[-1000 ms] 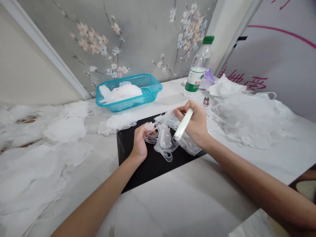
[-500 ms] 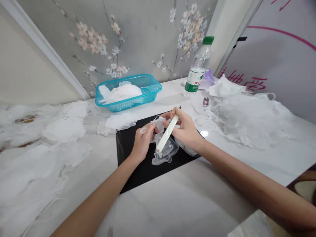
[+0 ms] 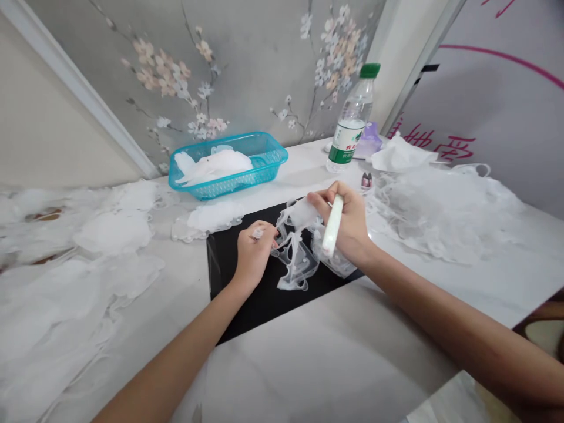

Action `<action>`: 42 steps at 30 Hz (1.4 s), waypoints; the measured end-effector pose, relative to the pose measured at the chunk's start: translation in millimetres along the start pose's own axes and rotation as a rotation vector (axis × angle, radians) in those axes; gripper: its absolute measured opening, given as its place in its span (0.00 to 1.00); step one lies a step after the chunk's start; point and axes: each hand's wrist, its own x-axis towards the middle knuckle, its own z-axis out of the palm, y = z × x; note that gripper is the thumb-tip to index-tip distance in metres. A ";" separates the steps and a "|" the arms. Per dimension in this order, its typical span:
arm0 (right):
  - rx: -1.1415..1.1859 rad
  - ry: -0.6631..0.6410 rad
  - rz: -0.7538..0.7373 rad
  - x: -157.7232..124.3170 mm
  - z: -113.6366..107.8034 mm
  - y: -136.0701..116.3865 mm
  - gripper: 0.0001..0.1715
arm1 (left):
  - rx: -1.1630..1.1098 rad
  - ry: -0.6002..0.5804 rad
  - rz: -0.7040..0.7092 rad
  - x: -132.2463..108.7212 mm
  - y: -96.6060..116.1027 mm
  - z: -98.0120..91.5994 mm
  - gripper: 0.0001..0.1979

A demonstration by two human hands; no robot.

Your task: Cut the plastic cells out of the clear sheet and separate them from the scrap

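Note:
Over a black mat [image 3: 247, 311], my left hand [image 3: 254, 249] is closed on the left edge of a thin, translucent white cut-out sheet [image 3: 304, 214]. My right hand [image 3: 346, 220] is closed at the sheet's upper right side. Across its palm lies a pale, flat, stick-like handle [image 3: 332, 229], whose far end is hidden by the fingers. Thin strips of the sheet stretch between the hands. Below them, clear shaped pieces [image 3: 302, 267] with looping outlines lie on the mat, partly under the sheet.
Behind the mat stands a blue plastic basket [image 3: 229, 191] with white pieces inside. A water bottle [image 3: 346, 138] with a green cap is at the back right. Heaps of white film [image 3: 445, 211] cover the right, and flat white sheets [image 3: 57, 299] spread over the left.
My right hand has moved right, away from my left hand, with the handle now pointing more upright. The white sheet has been drawn out between the hands.

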 end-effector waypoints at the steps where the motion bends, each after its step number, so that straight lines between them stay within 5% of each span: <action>1: 0.039 0.023 0.034 2.3 -1.2 -0.1 0.20 | 0.002 0.035 -0.008 0.6 -2.4 -0.4 0.08; 5: 0.185 0.023 0.123 7.5 -2.4 0.7 0.20 | -0.010 0.140 -0.037 2.3 -8.6 -1.4 0.03; 7: 0.213 -0.041 0.142 7.6 -1.6 1.5 0.19 | -0.023 0.149 -0.012 2.7 -7.9 -1.2 0.09; 9: 0.212 -0.123 0.159 6.6 -1.0 2.3 0.19 | -0.015 0.080 0.016 2.4 -4.4 -0.5 0.15; 13: 0.157 -0.268 0.155 3.7 -0.6 2.1 0.18 | 0.101 -0.109 0.053 0.8 4.7 1.1 0.04; 22: -0.117 -0.374 0.052 -4.1 3.3 2.0 0.20 | 0.076 -0.149 0.111 -0.9 5.5 0.2 0.10; 32: 0.137 0.041 0.022 11.6 -7.6 0.1 0.19 | 0.138 0.043 0.080 -0.5 1.3 -1.4 0.11; 36: 0.218 0.253 0.077 21.2 -13.3 1.6 0.21 | 0.163 0.041 0.078 -3.2 6.6 0.4 0.13; 42: 0.218 0.355 0.034 26.8 -20.4 4.2 0.21 | 0.153 -0.009 0.073 -4.2 4.9 -0.4 0.17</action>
